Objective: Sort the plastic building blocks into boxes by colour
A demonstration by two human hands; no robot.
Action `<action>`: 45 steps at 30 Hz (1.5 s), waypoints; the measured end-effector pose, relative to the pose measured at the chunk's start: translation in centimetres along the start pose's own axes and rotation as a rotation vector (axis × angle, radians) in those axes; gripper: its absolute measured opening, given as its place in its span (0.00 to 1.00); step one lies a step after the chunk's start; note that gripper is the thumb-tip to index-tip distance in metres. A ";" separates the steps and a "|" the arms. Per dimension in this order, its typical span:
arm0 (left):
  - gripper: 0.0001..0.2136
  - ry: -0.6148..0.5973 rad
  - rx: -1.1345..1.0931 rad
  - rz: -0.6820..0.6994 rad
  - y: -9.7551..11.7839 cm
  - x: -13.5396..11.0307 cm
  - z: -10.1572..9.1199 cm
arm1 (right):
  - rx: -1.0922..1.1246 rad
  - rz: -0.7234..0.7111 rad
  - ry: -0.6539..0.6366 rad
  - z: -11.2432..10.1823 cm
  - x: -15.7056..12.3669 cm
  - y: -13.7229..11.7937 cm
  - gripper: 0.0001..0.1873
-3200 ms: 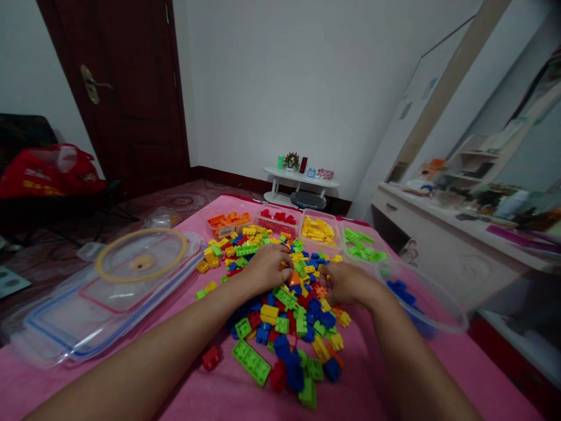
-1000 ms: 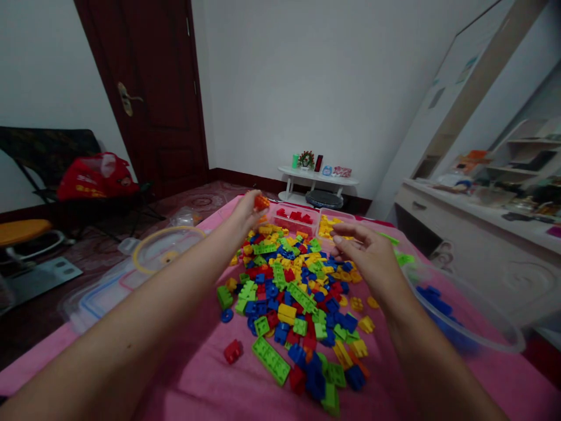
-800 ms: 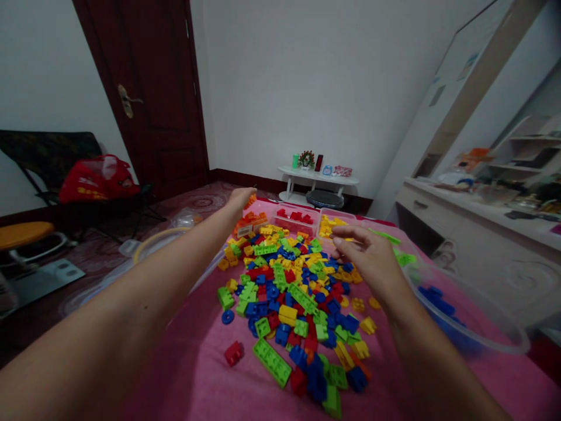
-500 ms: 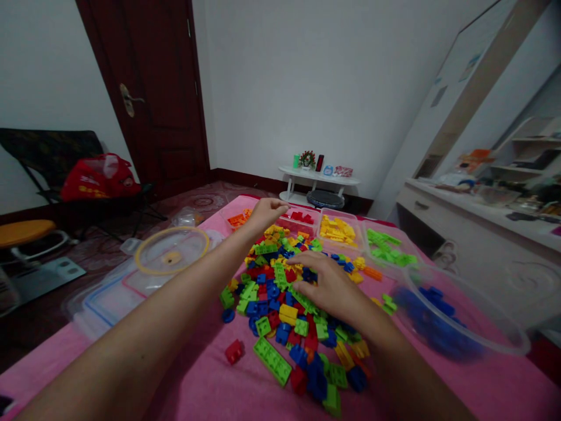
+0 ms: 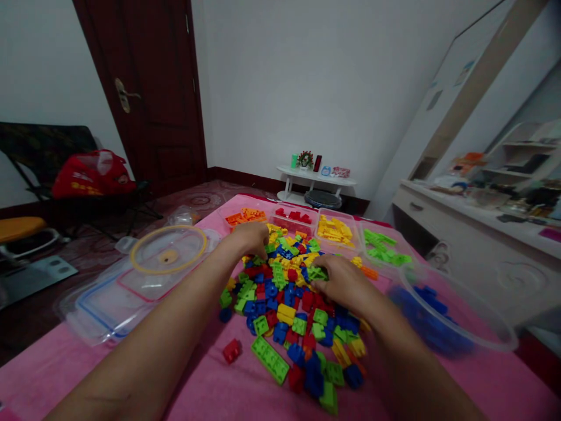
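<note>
A heap of mixed toy building bricks (image 5: 280,301) in green, blue, red and yellow covers the middle of the pink cloth. My left hand (image 5: 253,235) is at the heap's far left side, fingers bent down and together. Its fingertips touch the bricks, and whatever they pinch is hidden. On the heap's right side, my right hand (image 5: 339,278) is closed on a green brick (image 5: 317,273) between thumb and fingers. Behind the heap are tubs of sorted bricks: orange bricks (image 5: 246,216), red bricks (image 5: 294,216), yellow bricks (image 5: 335,230) and green bricks (image 5: 384,245).
At the right stands a round clear tub (image 5: 475,298) with blue bricks inside. Clear plastic lids (image 5: 169,250) are stacked on the left. A single red brick (image 5: 232,351) and a long green brick (image 5: 270,359) lie at the near edge of the heap.
My left hand has come down from near the red tub to the heap's left side. My right hand, open over the bricks before, has moved slightly right and closed on a green brick.
</note>
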State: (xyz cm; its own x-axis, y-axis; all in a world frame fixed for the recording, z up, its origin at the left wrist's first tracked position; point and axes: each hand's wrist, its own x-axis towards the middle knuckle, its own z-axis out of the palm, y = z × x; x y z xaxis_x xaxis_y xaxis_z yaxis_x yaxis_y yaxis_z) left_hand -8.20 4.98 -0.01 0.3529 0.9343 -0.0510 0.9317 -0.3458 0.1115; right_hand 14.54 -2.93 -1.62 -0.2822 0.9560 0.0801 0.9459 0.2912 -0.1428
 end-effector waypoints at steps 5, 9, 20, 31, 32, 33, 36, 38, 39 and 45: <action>0.16 0.072 -0.112 0.119 -0.2 0.2 0.0 | -0.023 0.076 0.128 -1.6 0.2 1.6 0.09; 0.15 -0.125 -0.296 0.382 1.1 -0.8 -1.0 | -0.031 0.147 0.195 -1.4 0.5 2.7 0.09; 0.21 -0.182 -0.052 0.394 5.3 -2.2 0.0 | 0.083 -0.110 0.076 2.7 1.1 2.5 0.25; 0.09 -0.254 -0.345 0.350 3.9 -1.8 -0.5 | 0.130 0.015 0.116 2.1 1.0 3.1 0.16; 0.10 -0.240 -0.374 0.349 3.6 -1.8 -0.7 | 0.183 0.022 0.158 2.0 1.2 3.2 0.16; 0.10 -0.222 -0.404 0.348 3.3 -1.8 -0.9 | 0.250 0.025 0.204 1.8 1.3 3.3 0.14; 0.12 -0.175 -0.600 0.323 2.7 -1.5 -1.1 | 0.560 0.037 0.347 1.2 1.5 2.9 0.12; 0.13 -0.128 -0.807 0.274 2.6 -1.1 -1.1 | 0.877 0.093 0.373 0.9 1.4 2.3 0.13; 0.14 -0.083 -0.899 0.243 2.7 -0.8 -1.0 | 1.063 0.137 0.351 0.8 1.3 1.8 0.13; 0.18 0.108 -1.209 0.164 4.5 -0.5 -0.5 | 1.944 0.261 0.087 0.1 0.6 -0.4 0.08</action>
State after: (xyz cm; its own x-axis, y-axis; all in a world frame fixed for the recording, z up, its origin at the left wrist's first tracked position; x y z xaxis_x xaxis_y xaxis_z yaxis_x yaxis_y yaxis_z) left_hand -4.26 3.00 0.98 0.3959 0.9095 0.1268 0.1759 -0.2106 0.9616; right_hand 13.99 -2.44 -1.62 -0.1234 0.9885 -0.0872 -0.4891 -0.1370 -0.8614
